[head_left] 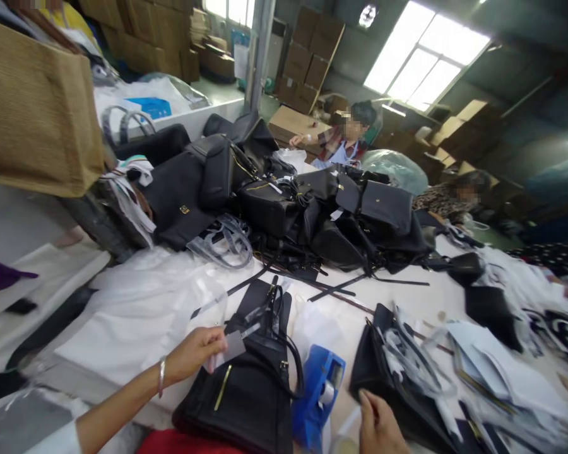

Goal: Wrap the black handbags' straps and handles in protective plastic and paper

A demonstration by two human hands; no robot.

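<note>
A black handbag (250,394) with a gold zip lies in front of me, its dark handles (293,366) looping over its right side. My left hand (199,353) is closed over the bag's left part, pinching a small greyish tag (234,347) by its edge. To the bag's right stands a blue tape dispenser (315,397) with a roll of clear tape (329,391). My right hand (381,425) is right of the dispenser, thumb and fingers pressed together; what they hold, if anything, I cannot make out. Another black bag (378,353) with wrapped handles touches or nearly touches it.
A heap of black bags (284,202) crosses the far table. White sheets (118,321) lie at left, pale papers (502,372) at right. A tan woven bag (33,107) juts in at upper left. Two people (343,142) are beyond the heap; cartons (307,57) stand behind.
</note>
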